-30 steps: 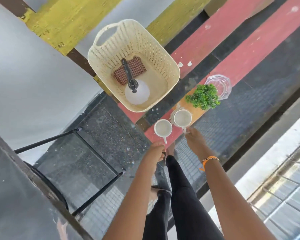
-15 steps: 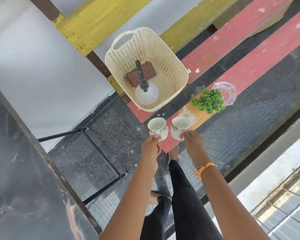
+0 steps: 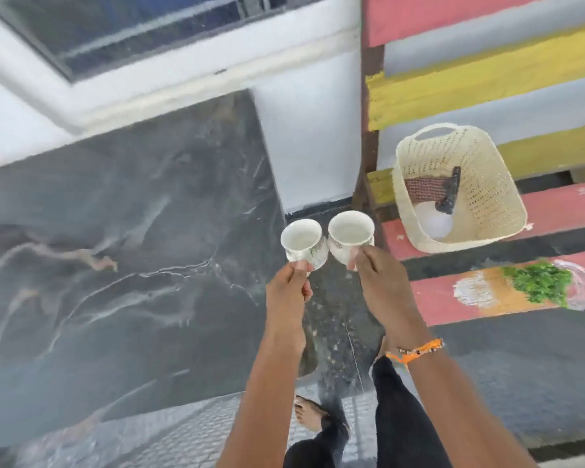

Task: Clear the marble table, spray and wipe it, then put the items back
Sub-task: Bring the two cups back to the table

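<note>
Each hand grips a cup, left hand (image 3: 289,288) with the left cup (image 3: 303,243) nearer the marble surface (image 3: 122,251), the right hand (image 3: 380,282) holding the right cup (image 3: 351,236) just beside it.

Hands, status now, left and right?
Left hand: closed on a small white ceramic cup.
Right hand: closed on a second white ceramic cup.

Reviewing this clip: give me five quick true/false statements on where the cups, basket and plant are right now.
1. Each hand holds one white cup: left hand, left cup; right hand, right cup. True.
2. The cups rest on the marble table. False: they are held in the air beside its edge.
3. The basket holds a spray bottle and a checked cloth. True.
4. The green plant is inside the basket. False: it sits on the red bench slat.
5. The basket lies tipped over. False: upright.
</note>
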`<state>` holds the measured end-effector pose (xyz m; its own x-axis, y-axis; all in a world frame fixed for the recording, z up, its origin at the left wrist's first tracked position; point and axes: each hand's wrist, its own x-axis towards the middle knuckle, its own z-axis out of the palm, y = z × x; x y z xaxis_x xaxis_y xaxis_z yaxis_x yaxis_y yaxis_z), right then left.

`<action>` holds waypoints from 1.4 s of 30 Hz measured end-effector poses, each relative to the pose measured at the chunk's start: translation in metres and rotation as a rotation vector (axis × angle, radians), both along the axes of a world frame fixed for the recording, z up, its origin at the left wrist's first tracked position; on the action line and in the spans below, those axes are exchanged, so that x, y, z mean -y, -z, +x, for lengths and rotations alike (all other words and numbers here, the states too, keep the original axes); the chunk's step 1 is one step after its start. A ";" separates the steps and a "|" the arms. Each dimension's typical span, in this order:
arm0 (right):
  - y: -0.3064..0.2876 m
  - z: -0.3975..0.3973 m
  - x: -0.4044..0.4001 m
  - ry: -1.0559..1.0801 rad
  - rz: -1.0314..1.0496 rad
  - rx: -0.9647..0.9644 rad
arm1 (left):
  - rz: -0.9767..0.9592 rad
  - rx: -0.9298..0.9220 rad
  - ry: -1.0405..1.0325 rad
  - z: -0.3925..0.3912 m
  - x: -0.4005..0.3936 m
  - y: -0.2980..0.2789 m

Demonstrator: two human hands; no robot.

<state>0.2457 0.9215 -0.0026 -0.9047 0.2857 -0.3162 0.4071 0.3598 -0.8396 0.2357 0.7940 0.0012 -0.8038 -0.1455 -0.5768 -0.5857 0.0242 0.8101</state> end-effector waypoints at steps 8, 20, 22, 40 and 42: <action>-0.046 -0.013 0.136 -0.203 0.199 -0.114 | 0.089 -0.179 -0.156 0.029 0.130 -0.048; -0.092 -0.016 0.341 -0.496 0.070 -0.258 | -0.063 -0.348 -0.427 0.056 0.328 -0.088; -0.092 -0.018 0.373 -0.553 0.049 -0.266 | -0.099 -0.359 -0.471 0.059 0.361 -0.089; -0.072 -0.093 0.615 -0.711 0.153 -0.198 | -0.150 -0.333 -0.484 -0.002 0.616 -0.077; -0.071 -0.100 0.627 -0.706 0.171 -0.190 | -0.131 -0.323 -0.454 -0.013 0.636 -0.075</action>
<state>0.1458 0.2942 0.0687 -0.9257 -0.3515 -0.1398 -0.1150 0.6136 -0.7812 0.2226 0.1581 0.0758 -0.7766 -0.5709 -0.2663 -0.2843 -0.0595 0.9569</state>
